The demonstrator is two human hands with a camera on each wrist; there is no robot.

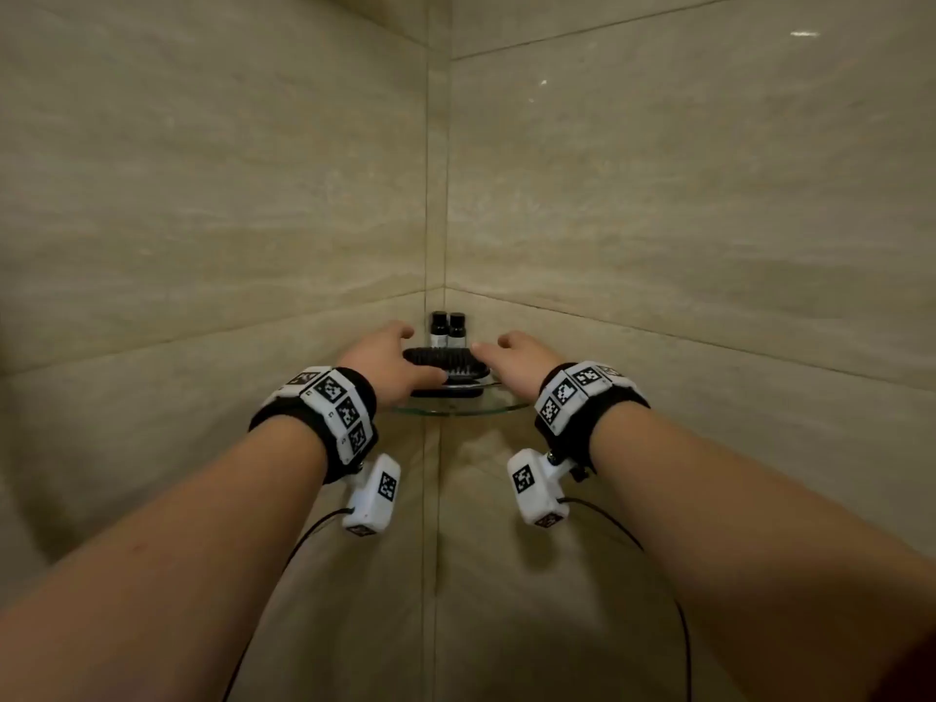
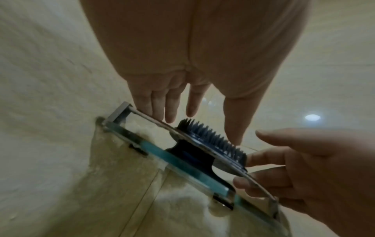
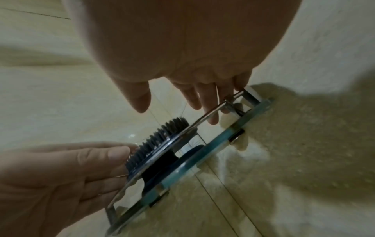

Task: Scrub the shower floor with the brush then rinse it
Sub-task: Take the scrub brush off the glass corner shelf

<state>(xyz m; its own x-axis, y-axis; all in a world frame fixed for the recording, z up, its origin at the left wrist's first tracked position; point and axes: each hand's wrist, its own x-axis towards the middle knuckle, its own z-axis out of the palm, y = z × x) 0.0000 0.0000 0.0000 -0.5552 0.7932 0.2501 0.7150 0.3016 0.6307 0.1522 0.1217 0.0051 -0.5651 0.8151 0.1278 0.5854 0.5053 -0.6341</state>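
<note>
A black scrub brush point(image 1: 445, 366) lies bristles up on a glass corner shelf point(image 1: 456, 410), behind the shelf's metal rail point(image 2: 150, 119). My left hand point(image 1: 413, 354) straddles the brush's left end, with straight fingers point(image 2: 172, 104) at the far side and the thumb point(image 2: 235, 121) over the front. The thumb point(image 3: 115, 154) touches the bristles point(image 3: 154, 144). My right hand point(image 1: 494, 347) reaches in at the right end, its fingertips point(image 2: 251, 159) against the brush point(image 2: 213, 142). Neither hand grips it. The shower floor is out of view.
Two small dark bottles point(image 1: 448, 327) stand in the corner right behind the brush. Beige tiled walls point(image 1: 202, 220) close in on the left and right of the shelf. Black cables point(image 1: 658, 564) hang from my wrist cameras below the shelf.
</note>
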